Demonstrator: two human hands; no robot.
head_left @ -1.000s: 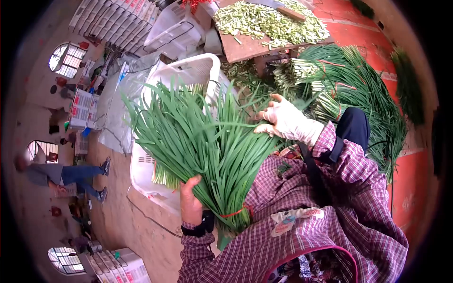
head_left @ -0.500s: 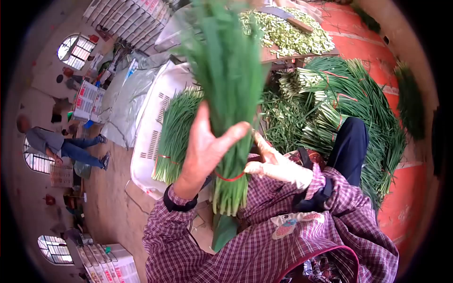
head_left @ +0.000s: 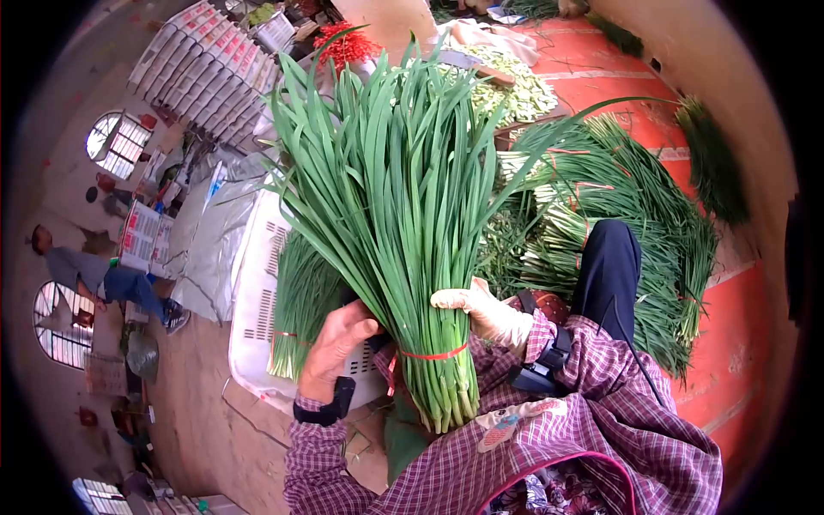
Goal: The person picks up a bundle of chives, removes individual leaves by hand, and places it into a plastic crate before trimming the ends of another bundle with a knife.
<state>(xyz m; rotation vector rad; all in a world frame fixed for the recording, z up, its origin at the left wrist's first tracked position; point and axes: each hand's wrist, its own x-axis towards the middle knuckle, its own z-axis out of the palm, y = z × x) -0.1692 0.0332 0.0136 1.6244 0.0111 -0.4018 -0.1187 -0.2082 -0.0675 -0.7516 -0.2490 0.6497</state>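
Observation:
A big bunch of green garlic chives [head_left: 403, 206] stands in front of me, leaves fanned out at the top and cut stems at the bottom. A red band [head_left: 434, 354] goes round its lower stems. My right hand [head_left: 489, 316], in a pale glove, is closed on the bunch just above the band, thumb in front and its other fingers hidden behind. Bare, my left hand [head_left: 330, 350] is at the left side of the stems with its thumb apart; its fingertips are partly hidden by the leaves.
A pale plastic crate [head_left: 249, 296] on the left holds a banded chive bunch [head_left: 300, 300]. More banded bunches [head_left: 592, 215] are piled on the right. Behind lie chopped pieces [head_left: 528, 94] and a knife [head_left: 481, 67]. A person [head_left: 112, 279] stands at far left near stacked crates [head_left: 206, 73].
The bunch has come to rest from a blurred motion, and its leaves have fanned out. My left hand has loosened from its front and moved down and left. The view has shifted slightly.

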